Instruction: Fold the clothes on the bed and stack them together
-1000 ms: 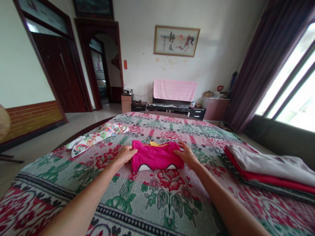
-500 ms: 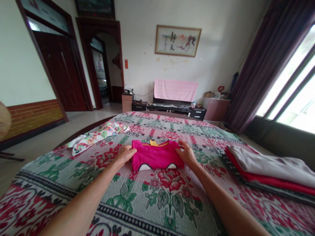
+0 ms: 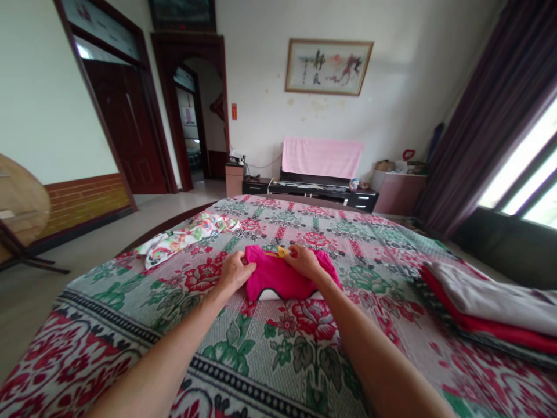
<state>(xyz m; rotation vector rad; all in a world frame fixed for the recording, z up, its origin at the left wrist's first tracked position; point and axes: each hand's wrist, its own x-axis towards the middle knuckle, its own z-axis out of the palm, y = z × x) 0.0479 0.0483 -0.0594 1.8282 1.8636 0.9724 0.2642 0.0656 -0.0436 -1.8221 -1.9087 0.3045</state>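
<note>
A small folded magenta garment (image 3: 278,278) with a yellow tag lies on the floral bedspread (image 3: 270,348) in front of me. My left hand (image 3: 235,271) rests with curled fingers on the garment's left edge, gripping it. My right hand (image 3: 304,261) lies on top of the garment near the yellow tag at its far edge, fingers bent and pinching the cloth.
A crumpled white floral garment (image 3: 183,239) lies at the far left of the bed. A stack of folded grey and red clothes (image 3: 487,302) sits at the right. Beyond the bed stand a low dark cabinet with a pink cloth (image 3: 322,158), a doorway and a window with dark curtains.
My right hand has moved left from the garment's right edge to its top middle near the yellow tag. My head has turned slightly left.
</note>
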